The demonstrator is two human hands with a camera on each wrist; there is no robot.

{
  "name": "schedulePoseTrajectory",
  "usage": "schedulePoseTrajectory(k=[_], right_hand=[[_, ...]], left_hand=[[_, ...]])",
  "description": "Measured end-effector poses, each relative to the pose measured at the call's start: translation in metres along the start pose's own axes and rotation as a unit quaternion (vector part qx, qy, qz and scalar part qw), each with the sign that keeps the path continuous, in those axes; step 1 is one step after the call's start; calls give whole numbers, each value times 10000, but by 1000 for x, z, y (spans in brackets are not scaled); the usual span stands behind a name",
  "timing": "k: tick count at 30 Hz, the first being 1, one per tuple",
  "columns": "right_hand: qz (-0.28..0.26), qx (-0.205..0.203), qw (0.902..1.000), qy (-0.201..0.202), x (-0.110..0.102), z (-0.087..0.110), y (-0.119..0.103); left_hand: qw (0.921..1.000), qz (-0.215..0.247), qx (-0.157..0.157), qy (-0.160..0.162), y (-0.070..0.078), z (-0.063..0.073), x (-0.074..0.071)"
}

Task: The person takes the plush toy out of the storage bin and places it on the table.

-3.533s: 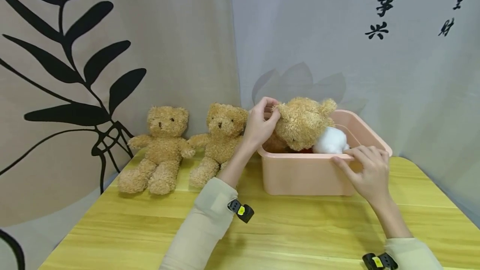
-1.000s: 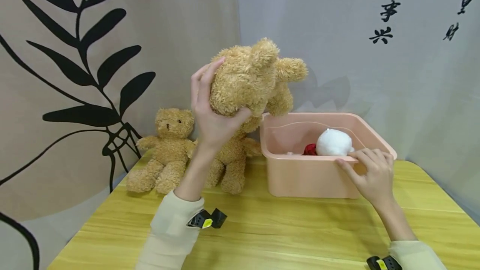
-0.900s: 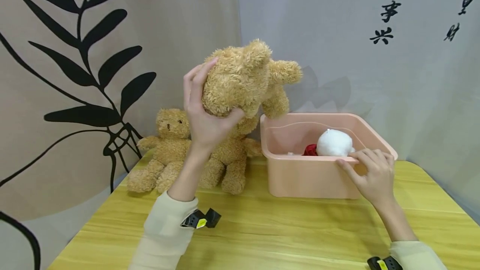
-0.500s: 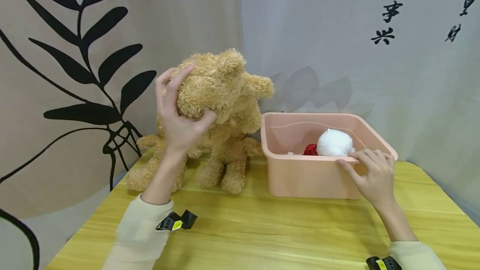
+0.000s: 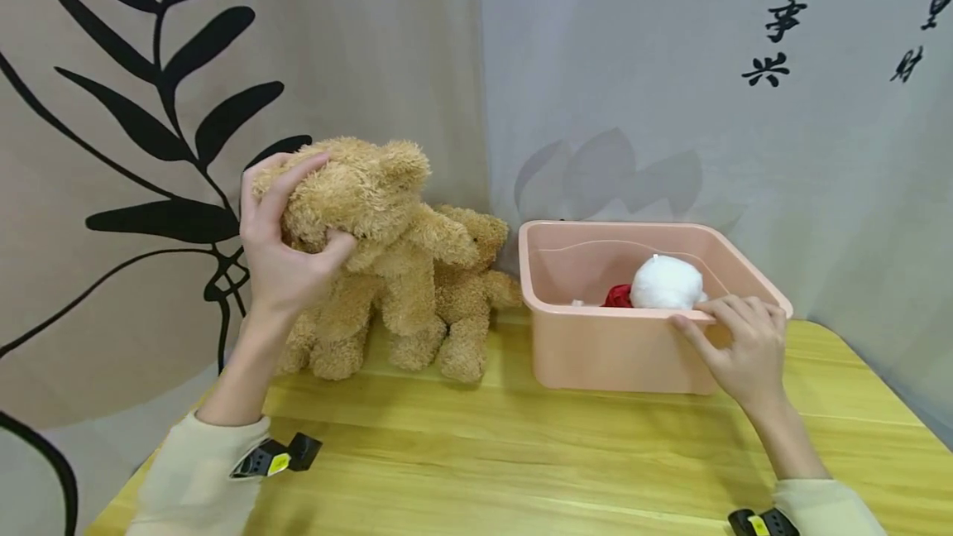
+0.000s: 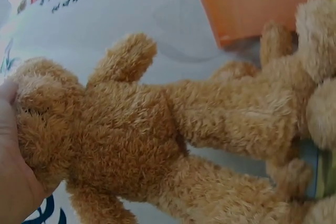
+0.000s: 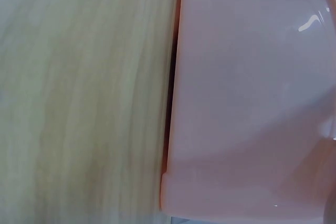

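My left hand (image 5: 286, 259) grips a tan teddy bear (image 5: 365, 197) by its head, fingers over the top and thumb beneath. The bear hangs tilted above the table, its legs down to the right; the left wrist view shows its torso (image 6: 126, 135) lengthwise. Behind it a second teddy bear (image 5: 338, 358) is mostly hidden, only its feet and lower part showing. A third teddy bear (image 5: 465, 296) sits to the right, partly covered by the held one. My right hand (image 5: 744, 346) holds the front rim of a pink plastic bin (image 5: 610, 350), thumb outside and fingers over the edge.
Inside the bin are a round white plush thing (image 5: 666, 282) and something red (image 5: 618, 296). The bin stands on a yellow wooden table (image 5: 521, 453), close to the cloth backdrop (image 5: 596, 64). The table's left edge slants below my left forearm.
My left hand lifted the teddy bear out of the bin, then carried it left and lowered it in front of the seated bears. My right hand stays on the bin's rim.
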State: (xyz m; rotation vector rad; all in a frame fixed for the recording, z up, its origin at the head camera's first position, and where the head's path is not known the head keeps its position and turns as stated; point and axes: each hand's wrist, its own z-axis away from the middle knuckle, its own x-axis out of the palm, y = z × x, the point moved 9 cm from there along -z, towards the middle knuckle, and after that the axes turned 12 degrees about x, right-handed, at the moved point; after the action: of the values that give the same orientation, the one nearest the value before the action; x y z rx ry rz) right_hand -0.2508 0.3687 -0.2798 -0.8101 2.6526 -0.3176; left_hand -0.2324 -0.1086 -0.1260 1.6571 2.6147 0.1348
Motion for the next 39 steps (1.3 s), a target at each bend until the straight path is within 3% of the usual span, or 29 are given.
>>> schedulePoseTrajectory(k=[3,6,10,15,23,28,34,39], right_hand=[[-4,17,10000,17,0,1,0],[18,26,10000,34,0,1,1],[47,50,10000,0,-1,2,3],[37,80,9999,-93,-1,3,6],[12,96,9999,-127,-1,4,6],[21,70,9999,-136,-1,3,5],[14,63,9999,-157,0,2,4],[-14,62,9998,-169,1,1,4]], left_hand=[[9993,-111,-191,-304,-6,0,-7],[9948,-249,-461,-872,-21,4,-13],[9807,-464,-716,-1757,-45,18,-17],[9615,-678,-1131,-2409,-69,36,-29],[9178,-1155,-2099,-3167,-100,64,-59],[8873,-1176,-2531,-3673,-120,80,-74],[8468,-969,-2841,-4391,-134,117,-78],[8249,-1001,-2973,-4702,-143,136,-78]])
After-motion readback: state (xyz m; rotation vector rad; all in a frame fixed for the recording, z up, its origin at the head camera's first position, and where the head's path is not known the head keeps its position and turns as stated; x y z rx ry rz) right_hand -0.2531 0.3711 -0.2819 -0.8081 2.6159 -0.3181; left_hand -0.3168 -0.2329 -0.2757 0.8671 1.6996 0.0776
